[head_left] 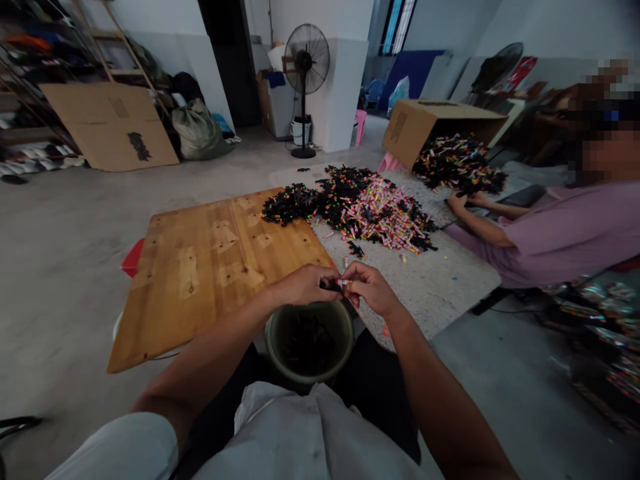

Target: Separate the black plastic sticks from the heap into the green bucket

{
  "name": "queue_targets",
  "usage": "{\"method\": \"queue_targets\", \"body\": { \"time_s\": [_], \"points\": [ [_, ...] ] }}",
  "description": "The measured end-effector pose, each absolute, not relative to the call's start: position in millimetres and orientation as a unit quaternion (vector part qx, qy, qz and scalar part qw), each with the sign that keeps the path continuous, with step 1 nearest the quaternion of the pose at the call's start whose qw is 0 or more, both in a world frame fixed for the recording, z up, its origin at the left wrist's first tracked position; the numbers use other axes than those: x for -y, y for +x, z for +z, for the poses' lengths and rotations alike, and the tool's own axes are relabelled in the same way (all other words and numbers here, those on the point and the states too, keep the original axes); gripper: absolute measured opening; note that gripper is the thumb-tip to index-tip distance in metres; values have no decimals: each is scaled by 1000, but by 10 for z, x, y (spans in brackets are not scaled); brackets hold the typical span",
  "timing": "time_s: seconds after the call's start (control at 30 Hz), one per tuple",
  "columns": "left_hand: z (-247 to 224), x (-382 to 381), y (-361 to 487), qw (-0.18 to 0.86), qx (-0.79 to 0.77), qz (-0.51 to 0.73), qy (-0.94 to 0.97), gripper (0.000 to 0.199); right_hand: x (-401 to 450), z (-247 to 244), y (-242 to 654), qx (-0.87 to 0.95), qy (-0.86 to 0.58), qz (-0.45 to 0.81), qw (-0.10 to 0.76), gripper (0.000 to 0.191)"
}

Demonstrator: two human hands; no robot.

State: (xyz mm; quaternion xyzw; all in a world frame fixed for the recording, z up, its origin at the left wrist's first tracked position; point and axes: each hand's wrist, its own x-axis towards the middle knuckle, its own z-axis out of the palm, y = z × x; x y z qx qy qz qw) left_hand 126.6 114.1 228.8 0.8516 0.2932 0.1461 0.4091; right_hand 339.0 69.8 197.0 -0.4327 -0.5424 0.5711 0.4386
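My left hand (pixel 307 285) is closed around a small dark piece (pixel 329 285) above the rim of a green bucket. Touching it from the right, my right hand (pixel 369 287) pinches a small pink-and-white piece (pixel 343 283) between thumb and fingers. The two pieces meet end to end, though the fingers partly hide them. The bucket (pixel 273 340) sits between my legs with dark pieces (pixel 310 340) inside. Beyond my hands lies a pile of black pieces (pixel 295 203) and pink-and-white pieces (pixel 385 213), spread over the table edges.
A wooden board (pixel 200 267) extends left, and a grey speckled tabletop (pixel 435 287) lies right. A tipped cardboard box (pixel 410 133) spills more black pieces at the back right. A person in a purple shirt (pixel 575 233) works there. A fan (pixel 306 60) stands farther back.
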Motion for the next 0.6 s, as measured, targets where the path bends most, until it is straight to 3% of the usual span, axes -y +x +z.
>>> {"method": "queue_targets", "body": {
  "time_s": [0.13, 0.37, 0.47, 0.6],
  "points": [
    [2252, -1153, 1261, 390, -280, 128, 868, 30, -686, 1959, 3407, 501, -418, 628, 424, 16],
    [2060, -1179, 1301, 483, -261, 93, 830, 35, -631, 1751, 3489, 455, -376, 717, 371, 25],
    [1912, -1202, 1301, 543, -263, 8, 797, 38, -678, 1567, 3568, 485, -371, 734, 297, 27],
    [1705, -1319, 1228, 491, -263, -79, 827, 39, -934, 1246, 3747, 567, -475, 641, 205, 26]
  ]
}}
